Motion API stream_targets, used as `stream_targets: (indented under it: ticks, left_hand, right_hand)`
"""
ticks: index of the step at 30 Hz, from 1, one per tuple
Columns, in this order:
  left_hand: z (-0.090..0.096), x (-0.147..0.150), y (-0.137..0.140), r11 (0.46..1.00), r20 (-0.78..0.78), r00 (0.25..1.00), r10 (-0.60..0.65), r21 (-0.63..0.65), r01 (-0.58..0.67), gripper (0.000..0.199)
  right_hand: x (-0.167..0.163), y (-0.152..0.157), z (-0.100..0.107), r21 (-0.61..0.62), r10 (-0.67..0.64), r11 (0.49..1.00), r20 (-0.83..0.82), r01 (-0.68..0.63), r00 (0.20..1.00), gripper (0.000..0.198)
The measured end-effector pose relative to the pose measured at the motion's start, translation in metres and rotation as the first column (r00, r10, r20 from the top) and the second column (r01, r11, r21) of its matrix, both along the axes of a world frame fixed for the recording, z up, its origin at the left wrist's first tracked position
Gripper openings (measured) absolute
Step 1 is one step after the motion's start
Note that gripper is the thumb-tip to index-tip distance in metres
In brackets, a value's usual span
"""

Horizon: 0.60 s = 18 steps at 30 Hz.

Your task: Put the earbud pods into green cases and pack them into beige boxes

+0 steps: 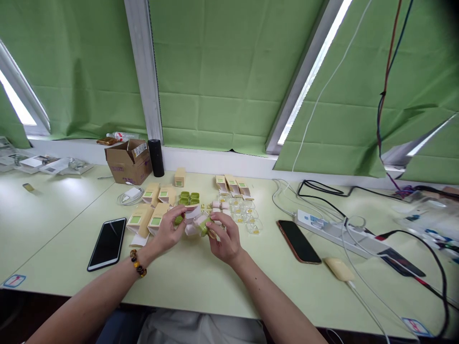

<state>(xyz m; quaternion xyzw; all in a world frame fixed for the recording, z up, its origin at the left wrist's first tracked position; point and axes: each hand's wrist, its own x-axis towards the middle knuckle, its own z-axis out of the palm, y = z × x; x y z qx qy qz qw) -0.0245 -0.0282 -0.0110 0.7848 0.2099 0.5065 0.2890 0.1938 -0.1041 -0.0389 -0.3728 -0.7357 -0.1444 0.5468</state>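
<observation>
Over the pale tabletop (pixel 186 279), the left hand (pixel 170 230) and right hand (pixel 225 239) were both clamped on things: the former on an open paper carton (pixel 192 214), the latter on a smaller green container (pixel 203 228) close beside it.

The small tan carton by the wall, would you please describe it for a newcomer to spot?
Find the black cylinder beside the brown cardboard box at the table's back. Just right of that cylinder stands the small tan carton, with a green square on its front. Unlike the tan cartons grouped on either side, it stands alone.
</observation>
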Motion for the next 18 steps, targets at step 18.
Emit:
stream_targets:
  ticks: [18]
  left_hand:
    - [-0.003, 0.002, 0.0, 0.999, -0.03, 0.998, -0.049, 0.006, 0.05, 0.044]
  right_hand:
    - [-0.002, -0.003, 0.016, -0.227, 0.098, 0.969, -0.002, -0.096, 0.995, 0.059]
